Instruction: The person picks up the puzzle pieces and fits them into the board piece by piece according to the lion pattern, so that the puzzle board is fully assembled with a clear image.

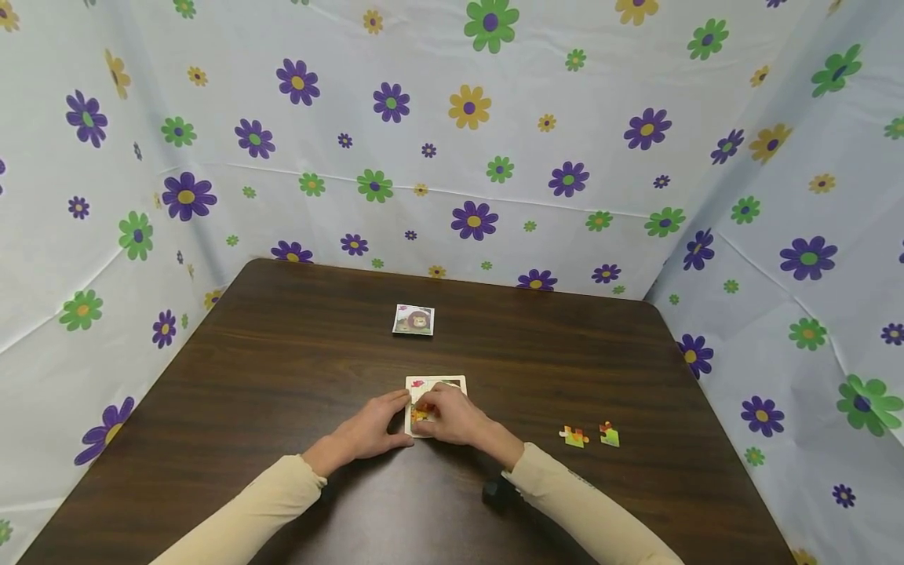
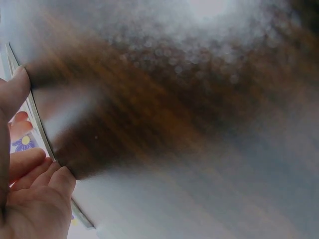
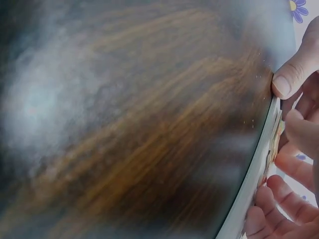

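A small pale puzzle board [image 1: 438, 378] lies near the table's middle, with a pink shape at its upper left. My left hand [image 1: 370, 428] holds its left side, fingers along the edge and thumb at the near corner. The right hand [image 1: 455, 416] reaches over the board from the right, fingers bent, pinching an orange and yellow puzzle piece [image 1: 422, 413] on its left part. Much of the picture is hidden under this hand. Seen from the right wrist, thin layers of puzzle pieces [image 3: 275, 134] show just past the board's rim, between the fingers.
Two loose puzzle pieces [image 1: 575, 436] lie apart to the right, orange, yellow and green. Farther back is a picture card [image 1: 413, 320] showing a lion. The dark wooden table [image 1: 318, 337] is enclosed by flowered white curtains [image 1: 424, 212]. A black device [image 1: 497, 494] sits by the right wrist.
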`<act>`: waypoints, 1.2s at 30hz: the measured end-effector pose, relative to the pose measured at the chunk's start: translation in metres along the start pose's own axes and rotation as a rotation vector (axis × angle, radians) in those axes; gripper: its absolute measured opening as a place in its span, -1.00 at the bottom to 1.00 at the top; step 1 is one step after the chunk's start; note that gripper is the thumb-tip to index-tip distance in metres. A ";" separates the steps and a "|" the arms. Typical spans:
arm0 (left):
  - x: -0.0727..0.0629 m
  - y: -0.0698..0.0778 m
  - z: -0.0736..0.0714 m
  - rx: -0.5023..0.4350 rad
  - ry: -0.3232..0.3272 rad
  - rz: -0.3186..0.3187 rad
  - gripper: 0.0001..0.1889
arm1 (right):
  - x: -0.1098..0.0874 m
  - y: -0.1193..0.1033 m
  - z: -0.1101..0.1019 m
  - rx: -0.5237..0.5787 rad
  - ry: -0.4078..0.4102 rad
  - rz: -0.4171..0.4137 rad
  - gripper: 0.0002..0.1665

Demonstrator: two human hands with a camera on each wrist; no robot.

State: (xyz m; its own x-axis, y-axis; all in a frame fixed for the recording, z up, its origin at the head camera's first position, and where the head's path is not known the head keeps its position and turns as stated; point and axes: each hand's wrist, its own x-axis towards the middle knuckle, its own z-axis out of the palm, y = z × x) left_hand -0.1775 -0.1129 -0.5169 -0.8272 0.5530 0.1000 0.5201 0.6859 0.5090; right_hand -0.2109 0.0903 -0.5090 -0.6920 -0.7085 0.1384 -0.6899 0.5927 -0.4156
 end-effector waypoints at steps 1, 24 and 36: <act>0.000 0.000 0.000 -0.001 -0.002 -0.004 -0.25 | 0.000 0.000 0.000 0.001 0.003 0.000 -0.64; 0.000 -0.002 0.002 -0.009 0.003 0.003 -0.25 | 0.000 -0.004 0.006 0.066 0.098 0.061 -0.80; 0.000 -0.001 0.001 -0.022 -0.004 -0.003 -0.25 | -0.003 0.005 0.017 0.165 0.212 0.058 -0.88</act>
State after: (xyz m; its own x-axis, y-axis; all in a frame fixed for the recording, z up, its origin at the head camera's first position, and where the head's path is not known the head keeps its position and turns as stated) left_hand -0.1778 -0.1134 -0.5185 -0.8279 0.5529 0.0947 0.5126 0.6771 0.5281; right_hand -0.2084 0.0890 -0.5263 -0.7706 -0.5685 0.2882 -0.6157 0.5472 -0.5670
